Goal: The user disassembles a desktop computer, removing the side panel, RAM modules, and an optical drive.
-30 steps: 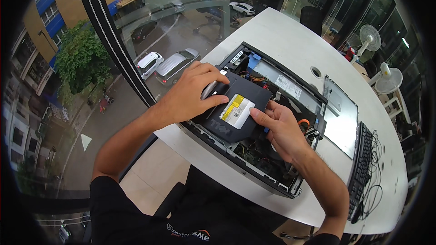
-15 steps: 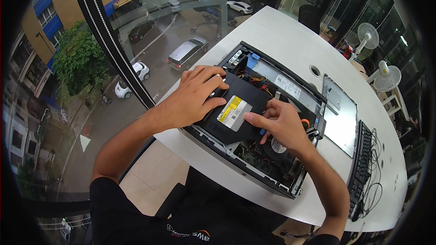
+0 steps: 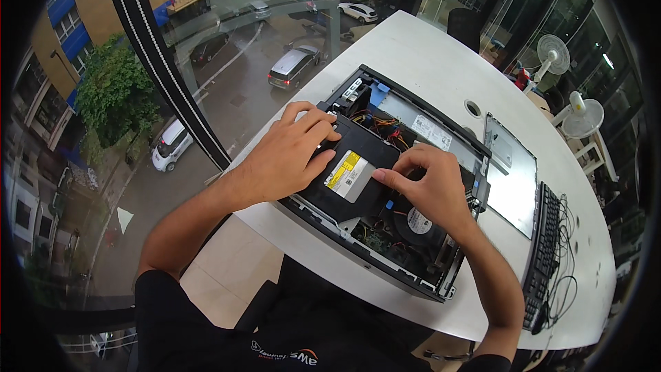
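Note:
An open desktop computer case [image 3: 441,291] lies flat on the white table [image 3: 427,55]. Inside it sits a black optical drive [image 3: 358,158] with a yellow and white label. My left hand [image 3: 286,155] rests on the drive's left end, fingers curled over its far edge. My right hand [image 3: 430,189] grips the drive's right edge with the fingertips, thumb toward the label. A round black fan [image 3: 416,224] shows just below my right hand, and orange and yellow cables [image 3: 385,127] lie behind the drive.
The case's grey side panel [image 3: 513,179] lies on the table to the right, with a black keyboard [image 3: 540,255] and cables beyond it. Two white desk fans [image 3: 551,55] stand at the far right. A glass wall left of the table looks down on a street.
My right hand has slid from the drive's near right corner up to its right edge. The drive and left hand sit slightly further into the case.

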Available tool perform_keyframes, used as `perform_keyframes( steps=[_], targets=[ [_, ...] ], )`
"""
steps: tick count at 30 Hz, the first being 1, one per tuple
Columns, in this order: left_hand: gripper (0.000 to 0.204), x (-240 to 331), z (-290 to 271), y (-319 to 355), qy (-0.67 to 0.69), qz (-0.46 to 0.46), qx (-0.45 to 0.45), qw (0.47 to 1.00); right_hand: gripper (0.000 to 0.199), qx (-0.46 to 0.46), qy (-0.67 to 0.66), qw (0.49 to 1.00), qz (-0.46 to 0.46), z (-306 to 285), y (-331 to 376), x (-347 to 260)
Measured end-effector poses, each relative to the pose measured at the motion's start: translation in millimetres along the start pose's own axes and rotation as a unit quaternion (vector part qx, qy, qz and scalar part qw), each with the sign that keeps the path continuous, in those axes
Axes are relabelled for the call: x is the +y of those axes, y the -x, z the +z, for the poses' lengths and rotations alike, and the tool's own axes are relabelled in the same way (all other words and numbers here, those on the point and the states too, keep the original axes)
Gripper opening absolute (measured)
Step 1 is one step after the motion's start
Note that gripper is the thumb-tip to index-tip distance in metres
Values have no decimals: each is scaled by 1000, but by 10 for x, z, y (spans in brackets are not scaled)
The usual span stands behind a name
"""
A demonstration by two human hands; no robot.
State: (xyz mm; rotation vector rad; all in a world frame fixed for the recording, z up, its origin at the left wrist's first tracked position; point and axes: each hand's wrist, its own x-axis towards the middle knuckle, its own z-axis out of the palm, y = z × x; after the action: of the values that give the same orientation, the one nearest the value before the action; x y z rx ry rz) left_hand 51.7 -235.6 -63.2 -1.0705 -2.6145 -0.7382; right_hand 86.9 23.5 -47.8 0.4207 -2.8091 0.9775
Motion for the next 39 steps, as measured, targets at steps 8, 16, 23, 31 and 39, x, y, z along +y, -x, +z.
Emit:
perform_keyframes(
  steps=[8, 16, 23, 31, 39],
  targets=[
    [36, -32, -2, -8, -14, 17, -21, 1000, 43, -10, 2, 999, -36, 31, 69, -29],
    [62, 18, -53, 26, -38, 26, -78, 996, 54, -40, 48, 989, -135, -25, 175, 15],
    [60, -69, -115, -13, 74, -14, -74, 994, 53, -47, 159, 968, -190, 26, 37, -127],
    [100, -119, -113, 5, 193, -224, -47, 954, 64, -82, 213, 950, -212, -31, 47, -154],
    [94, -194, -107, 28, 207, -210, -37, 955, 59, -86, 224, 944, -227, 51, -70, -226]
  ],
)
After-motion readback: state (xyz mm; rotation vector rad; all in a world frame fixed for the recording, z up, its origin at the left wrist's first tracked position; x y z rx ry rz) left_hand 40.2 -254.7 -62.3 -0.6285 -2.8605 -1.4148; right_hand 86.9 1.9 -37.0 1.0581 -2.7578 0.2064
